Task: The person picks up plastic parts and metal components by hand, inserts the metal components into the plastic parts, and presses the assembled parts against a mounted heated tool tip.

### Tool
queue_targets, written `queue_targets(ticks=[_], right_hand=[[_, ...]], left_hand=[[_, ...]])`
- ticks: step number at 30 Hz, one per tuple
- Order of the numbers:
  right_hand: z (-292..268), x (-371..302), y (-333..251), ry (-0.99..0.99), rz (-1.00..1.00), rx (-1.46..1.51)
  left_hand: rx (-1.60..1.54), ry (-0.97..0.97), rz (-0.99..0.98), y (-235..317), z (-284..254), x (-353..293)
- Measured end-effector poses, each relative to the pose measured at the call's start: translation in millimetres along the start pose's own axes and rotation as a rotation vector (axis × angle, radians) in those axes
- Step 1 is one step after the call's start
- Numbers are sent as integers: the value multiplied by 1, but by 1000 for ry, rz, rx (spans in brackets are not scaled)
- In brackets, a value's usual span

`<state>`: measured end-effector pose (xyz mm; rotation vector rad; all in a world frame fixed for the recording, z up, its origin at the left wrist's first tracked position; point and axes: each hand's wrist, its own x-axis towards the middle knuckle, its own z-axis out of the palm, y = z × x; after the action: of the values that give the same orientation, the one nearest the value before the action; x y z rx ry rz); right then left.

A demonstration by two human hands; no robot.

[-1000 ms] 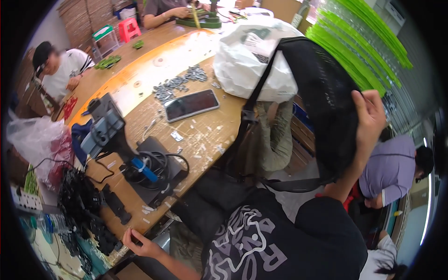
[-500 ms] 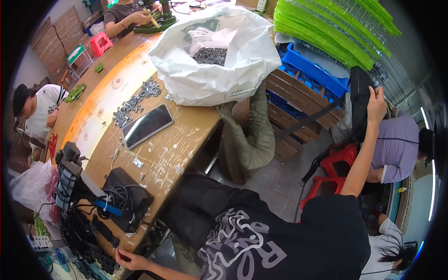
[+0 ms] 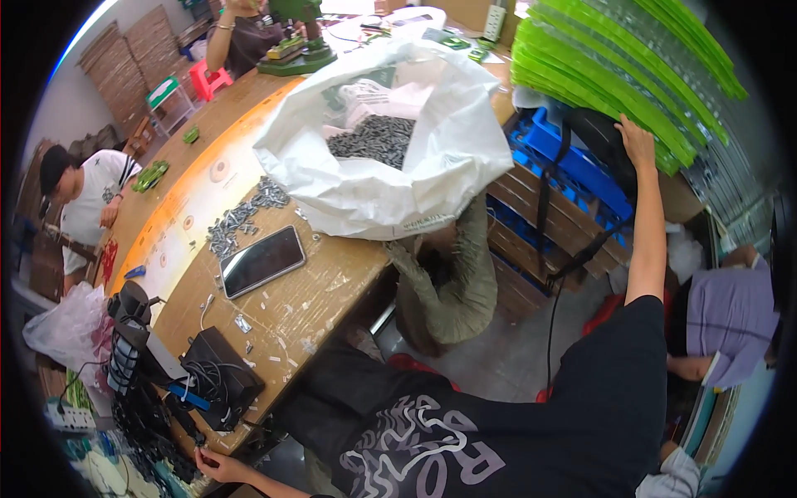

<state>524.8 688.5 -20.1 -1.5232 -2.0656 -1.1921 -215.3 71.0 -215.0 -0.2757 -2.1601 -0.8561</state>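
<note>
At the far right, my right hand (image 3: 638, 145) is raised with its fingers closed on the edge of a black bag (image 3: 599, 137). Long black straps (image 3: 544, 216) hang from the bag in front of the blue crates. My left hand (image 3: 217, 466) is low at the table's near left corner, fingers pinched. Its fingertips are beside a tangle of black cables and straps (image 3: 154, 423); what they hold, if anything, is too small to make out. A black box with coiled cable (image 3: 237, 378) sits just beyond that hand.
A large white sack (image 3: 374, 191) of small grey metal parts stands at the table (image 3: 324, 274) edge. A phone (image 3: 264, 261) lies beside loose parts (image 3: 237, 228). Green trays (image 3: 606, 75) are stacked above blue crates (image 3: 573, 158). Co-workers sit at left, far side and right.
My right hand has moved up and left with the black bag, which is now against the green trays and blue crates. My left hand has shifted slightly left.
</note>
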Motion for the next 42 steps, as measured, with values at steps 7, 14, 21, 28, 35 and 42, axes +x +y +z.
queue_targets(ticks=[7,14,21,28,35,42], right_hand=[[75,4,8,-99,-156,-46],[113,-24,39,-165,-98,20],[21,26,-68,-171,116,130],[-15,2,-117,287,635,274],[-128,22,-222,937,430,769],[-265,6,-407,748,4,1267]], left_hand=[[-95,4,-38,13,-10,-4],[-74,40,-73,22,-7,-9],[-128,57,-109,42,-17,1],[-322,45,-168,31,-35,32],[-237,-11,81,-6,-39,152],[-42,-256,323,-39,-6,222]])
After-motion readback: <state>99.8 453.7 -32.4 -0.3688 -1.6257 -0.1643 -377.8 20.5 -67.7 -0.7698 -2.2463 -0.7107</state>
